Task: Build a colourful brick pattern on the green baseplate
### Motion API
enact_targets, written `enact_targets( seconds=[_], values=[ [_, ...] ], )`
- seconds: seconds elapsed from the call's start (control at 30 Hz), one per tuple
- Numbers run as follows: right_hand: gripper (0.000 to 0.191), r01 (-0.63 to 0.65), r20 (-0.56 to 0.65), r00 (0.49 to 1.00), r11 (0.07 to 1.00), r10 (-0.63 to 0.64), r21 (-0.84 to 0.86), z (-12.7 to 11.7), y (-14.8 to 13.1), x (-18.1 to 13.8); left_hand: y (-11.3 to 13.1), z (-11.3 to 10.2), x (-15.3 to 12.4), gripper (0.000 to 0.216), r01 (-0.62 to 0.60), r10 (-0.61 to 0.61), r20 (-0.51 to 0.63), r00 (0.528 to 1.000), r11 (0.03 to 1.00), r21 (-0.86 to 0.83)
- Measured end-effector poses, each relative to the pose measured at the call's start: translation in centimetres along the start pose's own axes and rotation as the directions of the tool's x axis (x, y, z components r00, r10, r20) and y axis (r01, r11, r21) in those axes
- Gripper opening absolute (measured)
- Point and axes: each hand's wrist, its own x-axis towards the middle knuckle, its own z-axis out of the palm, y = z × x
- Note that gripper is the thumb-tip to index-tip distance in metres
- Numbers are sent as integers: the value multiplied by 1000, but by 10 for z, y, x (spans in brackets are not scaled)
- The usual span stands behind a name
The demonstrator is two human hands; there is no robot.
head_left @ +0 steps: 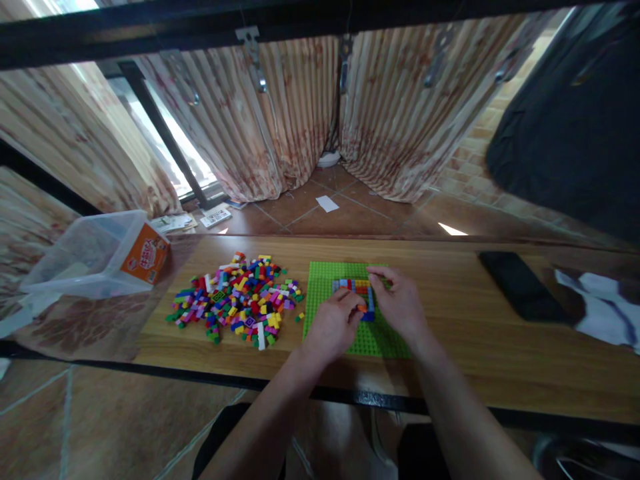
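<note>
A green baseplate [320, 283] lies on the wooden table [450, 347] in front of me. A small build of coloured bricks [356, 288] stands on it. My left hand [333, 327] rests on the plate with fingers curled, pinching a small orange brick [361, 308] at the build's near edge. My right hand [397, 303] sits just right of the build, fingers bent and touching the build's far right corner. A heap of several loose coloured bricks [237, 300] lies left of the plate.
A clear plastic tub [95, 257] with an orange label lies on its side at the table's left end. A black phone [520, 285] and a white cloth [600, 307] sit to the right. A black bar runs along the table's near edge.
</note>
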Motion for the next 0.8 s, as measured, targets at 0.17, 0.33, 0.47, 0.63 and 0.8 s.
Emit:
enact_targets(
  seconds=[0.17, 0.33, 0.47, 0.63, 0.8],
  values=[
    [30, -6, 1, 1000, 1000, 6, -14, -5, 3, -1, 0, 7, 4, 14, -53, 52, 5, 999, 992, 112],
    [32, -20, 15, 1000, 1000, 20, -17, -7, 8, -1, -1, 11, 7, 12, -50, 55, -28, 998, 987, 155],
    [32, -76, 58, 995, 997, 76, -7, -8, 12, 0, 0, 12, 5, 12, -34, 46, -61, 997, 983, 180],
    [30, -148, 161, 975, 989, 150, -28, -13, 14, -1, 1, 15, -2, 22, -40, 53, -39, 998, 964, 264],
    [31, -141, 241, 957, 986, 160, -93, -13, 19, -7, 5, 18, -9, 23, -39, 60, -29, 998, 884, 465]
  ],
)
